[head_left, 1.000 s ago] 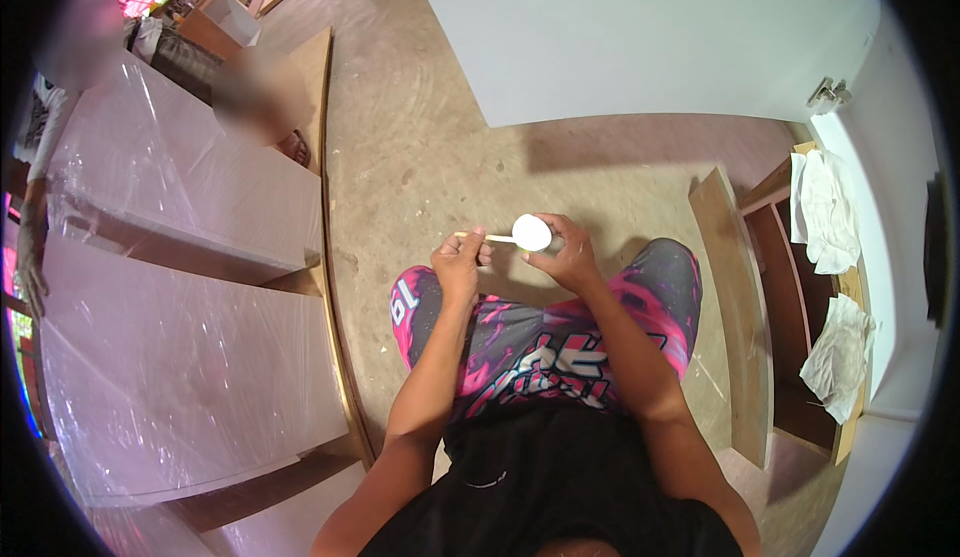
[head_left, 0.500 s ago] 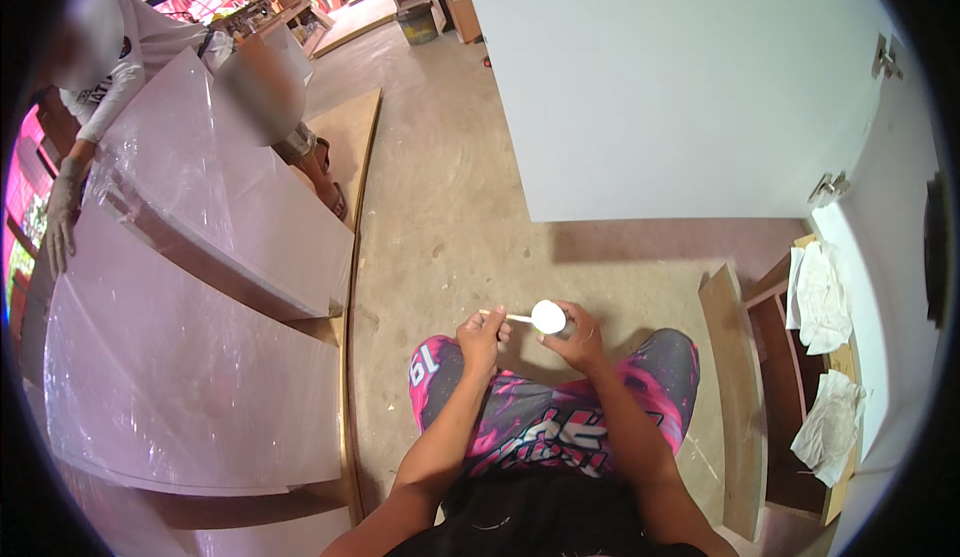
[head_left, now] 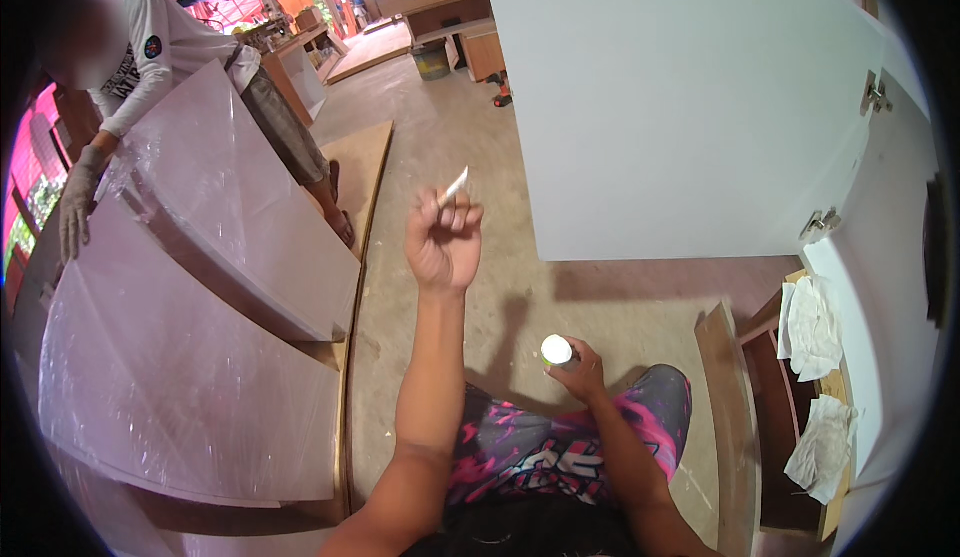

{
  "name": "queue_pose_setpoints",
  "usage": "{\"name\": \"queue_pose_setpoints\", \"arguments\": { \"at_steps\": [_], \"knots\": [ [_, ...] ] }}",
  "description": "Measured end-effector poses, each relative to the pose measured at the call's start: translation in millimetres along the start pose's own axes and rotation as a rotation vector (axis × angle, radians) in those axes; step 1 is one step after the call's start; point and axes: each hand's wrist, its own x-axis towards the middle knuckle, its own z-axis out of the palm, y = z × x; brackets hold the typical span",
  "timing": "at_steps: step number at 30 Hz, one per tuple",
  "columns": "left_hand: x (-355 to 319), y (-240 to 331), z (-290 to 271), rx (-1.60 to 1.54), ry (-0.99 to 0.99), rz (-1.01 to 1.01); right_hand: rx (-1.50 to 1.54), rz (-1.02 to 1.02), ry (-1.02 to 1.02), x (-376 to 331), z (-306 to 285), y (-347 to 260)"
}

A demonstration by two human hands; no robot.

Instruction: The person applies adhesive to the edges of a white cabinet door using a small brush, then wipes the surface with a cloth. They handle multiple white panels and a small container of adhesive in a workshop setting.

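Note:
Raised out in front of me, my left hand [head_left: 446, 242] is closed around a thin, light-coloured stick with a white, pointed tip [head_left: 457, 183]. Whether that tip is bristle or a flat blade cannot be made out. Lower down, above my knees, my right hand [head_left: 582, 375] grips a small round container [head_left: 557, 351] from its right side. White fills the container's top. Nearest to my left hand is the large white panel [head_left: 650, 117], a hinged cabinet door, standing to its right without contact.
Plastic-wrapped curved panels [head_left: 190, 377] stand on the left, with a co-worker's gloved hand [head_left: 78, 207] resting on them. At right, white cloths [head_left: 815, 327] lie over a wooden frame [head_left: 730, 427]. A drill [head_left: 500, 90] and a dark bucket [head_left: 431, 60] sit farther back on the floor.
My left hand has lifted the stick out of the container and moved it forward and up. My right hand keeps the container, slightly lower in view. The co-worker stands more upright.

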Motion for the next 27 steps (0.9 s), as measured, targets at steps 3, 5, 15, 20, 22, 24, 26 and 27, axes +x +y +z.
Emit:
{"name": "queue_pose_setpoints", "arguments": {
  "at_steps": [3, 5, 15, 20, 22, 24, 26, 27],
  "knots": [
    [44.8, -5.3, 32.9, 0.002, 0.048, 0.067, 0.024, -0.035, 0.021, -0.3, 4.0, 4.7],
    [64.9, -4.8, 35.6, -0.027, 0.018, 0.092, 0.047, -0.051, 0.037, -2.6, 6.4, 5.8],
    [92.8, -8.9, 34.7, 0.207, 0.187, 0.219, 0.036, -0.053, 0.055, -0.3, 2.0, 14.9],
    [93.0, -12.9, 36.6, 0.367, 0.115, 0.238, 0.032, -0.052, 0.065, -1.9, 1.8, 26.8],
    [93.1, -17.2, 42.5, 0.359, 0.051, 0.234, 0.041, -0.05, 0.064, -2.3, 2.3, 29.0],
    [93.1, -18.4, 41.5, 0.39, 0.03, 0.225, 0.06, -0.04, 0.054, -2.0, 2.4, 28.3],
    [94.7, -19.5, 40.4, 0.421, 0.02, 0.23, 0.037, -0.042, 0.056, -2.4, -0.2, 23.3],
    [95.3, -19.2, 39.7, 0.436, 0.021, 0.24, 0.025, -0.043, 0.057, -2.8, -0.9, 22.3]
  ]
}}
